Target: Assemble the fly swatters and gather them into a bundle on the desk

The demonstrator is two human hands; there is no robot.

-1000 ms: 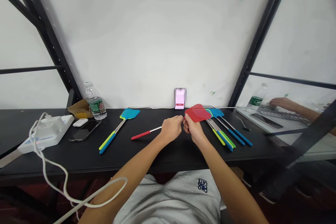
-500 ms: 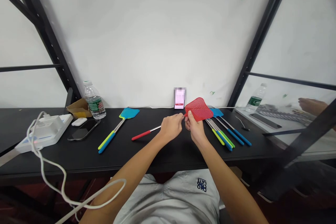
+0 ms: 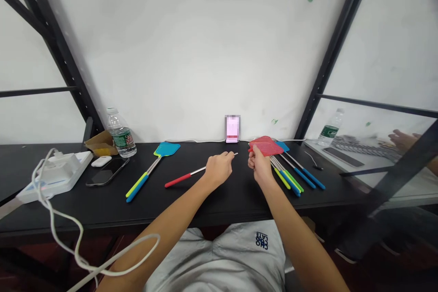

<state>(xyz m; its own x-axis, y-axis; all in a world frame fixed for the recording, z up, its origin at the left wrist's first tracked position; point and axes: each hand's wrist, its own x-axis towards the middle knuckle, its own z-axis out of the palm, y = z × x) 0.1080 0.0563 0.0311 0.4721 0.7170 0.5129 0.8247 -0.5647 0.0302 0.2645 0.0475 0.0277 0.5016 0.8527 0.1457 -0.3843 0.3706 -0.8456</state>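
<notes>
My left hand (image 3: 216, 168) is closed round the metal rod of a red-gripped handle (image 3: 186, 176), whose bare tip pokes out to the right of my fingers. My right hand (image 3: 260, 168) pinches the red mesh swatter head (image 3: 266, 146), held apart from the rod. Just right of it lies a pile of several fly swatters (image 3: 290, 174) with green and blue grips. Two more swatters with a blue head (image 3: 167, 148) lie stacked on the black table (image 3: 102, 205) to the left.
A water bottle (image 3: 120, 132), cardboard box (image 3: 99, 144), earbud case (image 3: 101, 161), dark phone (image 3: 107, 171) and white power strip (image 3: 56, 171) with cable sit at the left. A lit phone (image 3: 232, 128) leans on the wall. Another person's hand (image 3: 404, 139) works beyond the right frame.
The red head and the rod were together between my hands; now they are apart, the head moved right and lower with my right hand, the rod drawn left.
</notes>
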